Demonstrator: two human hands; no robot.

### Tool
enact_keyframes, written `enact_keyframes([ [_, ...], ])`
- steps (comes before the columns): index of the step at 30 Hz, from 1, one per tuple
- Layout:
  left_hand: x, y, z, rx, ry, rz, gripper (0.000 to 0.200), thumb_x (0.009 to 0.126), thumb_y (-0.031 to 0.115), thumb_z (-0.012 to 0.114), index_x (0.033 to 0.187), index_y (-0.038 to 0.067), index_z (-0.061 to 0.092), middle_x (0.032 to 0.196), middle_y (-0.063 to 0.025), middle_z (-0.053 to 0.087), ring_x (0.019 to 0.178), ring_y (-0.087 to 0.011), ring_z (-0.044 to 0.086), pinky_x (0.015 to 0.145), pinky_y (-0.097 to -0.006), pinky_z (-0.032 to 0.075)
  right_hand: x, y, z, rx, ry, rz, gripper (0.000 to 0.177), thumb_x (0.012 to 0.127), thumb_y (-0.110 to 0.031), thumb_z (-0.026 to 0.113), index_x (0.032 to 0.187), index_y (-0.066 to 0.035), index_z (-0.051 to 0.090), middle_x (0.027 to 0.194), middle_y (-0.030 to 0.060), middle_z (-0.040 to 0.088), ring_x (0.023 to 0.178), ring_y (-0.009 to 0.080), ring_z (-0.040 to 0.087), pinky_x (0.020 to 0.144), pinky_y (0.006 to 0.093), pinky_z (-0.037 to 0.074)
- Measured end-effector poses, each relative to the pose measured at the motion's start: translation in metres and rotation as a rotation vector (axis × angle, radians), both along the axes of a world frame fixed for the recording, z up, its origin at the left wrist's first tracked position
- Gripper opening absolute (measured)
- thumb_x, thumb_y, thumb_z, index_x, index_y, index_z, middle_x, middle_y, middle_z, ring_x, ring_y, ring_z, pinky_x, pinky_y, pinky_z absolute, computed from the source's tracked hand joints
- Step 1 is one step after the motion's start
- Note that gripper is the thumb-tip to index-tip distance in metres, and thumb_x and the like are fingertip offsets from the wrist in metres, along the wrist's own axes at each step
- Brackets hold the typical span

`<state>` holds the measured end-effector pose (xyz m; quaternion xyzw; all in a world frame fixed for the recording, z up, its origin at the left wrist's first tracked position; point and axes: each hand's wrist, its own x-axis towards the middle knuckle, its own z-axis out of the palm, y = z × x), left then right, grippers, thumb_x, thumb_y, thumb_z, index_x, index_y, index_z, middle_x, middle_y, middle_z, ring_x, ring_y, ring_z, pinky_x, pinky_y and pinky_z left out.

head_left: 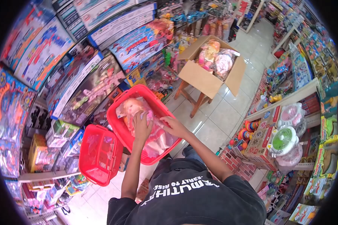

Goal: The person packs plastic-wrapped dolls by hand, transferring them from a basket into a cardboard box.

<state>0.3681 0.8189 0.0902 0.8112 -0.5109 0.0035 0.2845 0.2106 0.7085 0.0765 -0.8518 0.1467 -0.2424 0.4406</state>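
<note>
Shirt: nearest cam, wearer's black T-shirt (199,198) w/ white lettering, incl. "EARLY TO RISE".
Doll: bagged doll (156,137) in clear plastic, pink-&-white dress, lying face up in the red plastic basket (116,129); head toward far end, skirt toward wearer.
L hand: L hand (141,128) on top of doll's upper body, fingers slightly spread over the plastic; can't tell if they grip.
R hand: R hand (175,127) at the doll's R side, by basket's R rim; fingers bent, pointing in toward doll; can't tell if pinching the bag.
2nd basket: smaller red basket (89,150), just L of the 1st, a few items inside, hard to ID.
Carton: open cardboard box (202,79), flaps out, on wooden stool (196,106) beyond baskets; 2 bagged toys (209,54) inside, at least 1 a doll.
L shelves: boxed toy guns (97,88), pink.
R side: bagged fans (284,141), green & pink, by a printed carton (262,140).
Floor: pale tiles (247,99).
</note>
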Motion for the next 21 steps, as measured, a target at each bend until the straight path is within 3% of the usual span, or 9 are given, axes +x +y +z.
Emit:
enact_keyframes([
  [1,-0.005,-0.013,0.007,-0.072,0.069,-0.090,0.037,0.079,0.023,0.060,0.112,0.007,0.052,0.119,-0.0168,0.044,0.112,-0.0344,0.041,0.092,-0.0476,0.034,-0.010,-0.005,0.010,-0.005,0.000,-0.020,0.034,0.082,-0.018,0.058,0.109,0.001,0.052,0.101,0.0169,0.058,0.088,0.0305,0.059,0.078,0.0366,0.048],
  [3,-0.020,-0.041,0.019,-0.174,0.131,-0.220,0.034,0.080,0.020,0.060,0.109,0.004,0.053,0.112,-0.0162,0.049,0.104,-0.0339,0.048,0.089,-0.0417,0.038,-0.033,-0.019,0.026,0.316,-0.020,-0.085,0.026,0.084,-0.016,0.056,0.105,-0.001,0.055,0.097,0.0135,0.060,0.085,0.0233,0.061,0.073,0.0318,0.048],
  [4,-0.027,-0.054,0.022,-0.168,0.167,-0.266,0.034,0.079,0.019,0.060,0.109,0.004,0.053,0.112,-0.0162,0.049,0.105,-0.0339,0.047,0.089,-0.0411,0.038,-0.043,-0.030,0.031,0.318,-0.017,-0.120,0.022,0.086,-0.014,0.055,0.104,-0.002,0.057,0.095,0.0098,0.061,0.086,0.0164,0.060,0.073,0.0275,0.048],
  [11,-0.065,-0.146,0.003,-0.037,0.249,-0.494,0.046,0.079,0.022,0.060,0.119,0.003,0.045,0.119,-0.0194,0.044,0.109,-0.0368,0.045,0.092,-0.0423,0.036,-0.113,-0.113,0.012,0.264,-0.024,-0.527,0.019,0.084,-0.010,0.056,0.099,-0.001,0.058,0.087,0.0083,0.062,0.083,0.0157,0.061,0.068,0.0271,0.049],
  [13,-0.071,-0.171,-0.014,0.085,0.335,-0.474,0.057,0.079,0.027,0.061,0.125,0.003,0.038,0.122,-0.0219,0.042,0.112,-0.0396,0.042,0.095,-0.0432,0.035,-0.126,-0.139,-0.006,0.192,-0.033,-0.568,0.021,0.082,-0.011,0.058,0.100,-0.001,0.055,0.093,0.0094,0.060,0.085,0.0170,0.060,0.065,0.0278,0.049],
  [15,-0.072,-0.198,-0.036,0.143,0.396,-0.500,0.069,0.080,0.032,0.061,0.132,0.001,0.027,0.129,-0.0245,0.036,0.120,-0.0402,0.037,0.099,-0.0431,0.032,-0.138,-0.165,-0.023,0.087,-0.040,-0.763,0.025,0.081,-0.011,0.060,0.102,-0.002,0.050,0.100,0.0105,0.057,0.088,0.0195,0.059,0.064,0.0285,0.049],
  [17,-0.078,-0.220,-0.052,0.202,0.532,-0.434,0.081,0.081,0.031,0.062,0.136,-0.004,0.014,0.133,-0.0250,0.035,0.118,-0.0332,0.042,0.099,-0.0381,0.032,-0.146,-0.187,-0.042,0.124,-0.026,-0.750,0.033,0.081,-0.015,0.061,0.107,-0.004,0.044,0.103,0.0105,0.053,0.090,0.0209,0.057,0.068,0.0300,0.049],
  [20,-0.087,-0.254,-0.070,0.081,0.697,-0.455,0.089,0.082,0.036,0.060,0.140,0.001,0.003,0.137,-0.0234,0.033,0.116,-0.0300,0.044,0.094,-0.0368,0.037,-0.149,-0.208,-0.041,0.351,-0.044,-0.796,0.036,0.082,-0.019,0.061,0.109,-0.007,0.040,0.102,0.0091,0.054,0.091,0.0193,0.056,0.073,0.0308,0.048],
  [21,-0.089,-0.259,-0.074,0.079,0.698,-0.455,0.089,0.082,0.036,0.060,0.140,0.001,0.003,0.137,-0.0234,0.033,0.116,-0.0300,0.044,0.094,-0.0368,0.037,-0.151,-0.212,-0.037,0.658,-0.097,-0.712,0.035,0.083,-0.021,0.060,0.110,-0.009,0.040,0.103,0.0085,0.054,0.091,0.0179,0.056,0.075,0.0309,0.047],
])
